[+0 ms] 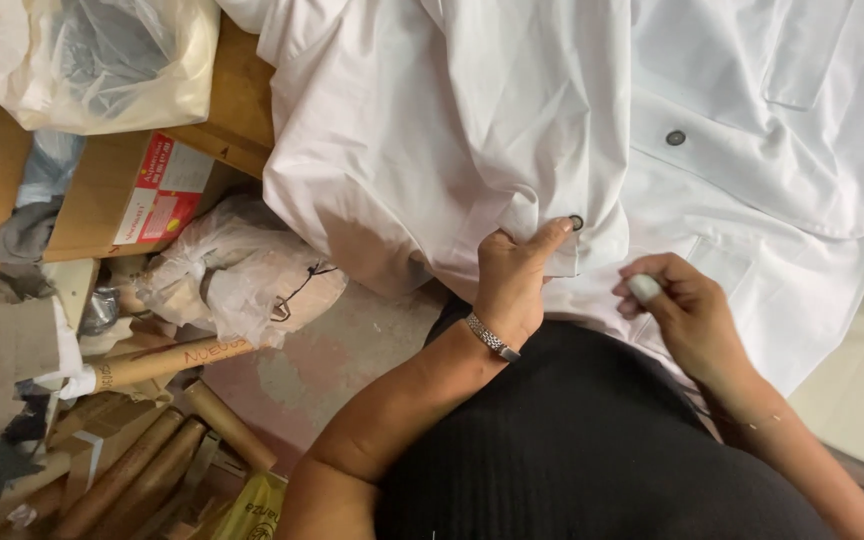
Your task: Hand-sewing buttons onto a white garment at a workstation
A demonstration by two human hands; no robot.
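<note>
Two hands are seen in the head view. The white shirt (472, 120) is spread across the table (237, 110) and lap. Its edge, beside a dark button (576, 222), is pinched in the closed left hand (512, 285). A small white object (643, 288) is held in the curled right hand (682, 310). The cloth is judged light, soft and limp; the folded button edge is judged the firmest hold. Cardboard tubes (142, 470) lie below.
</note>
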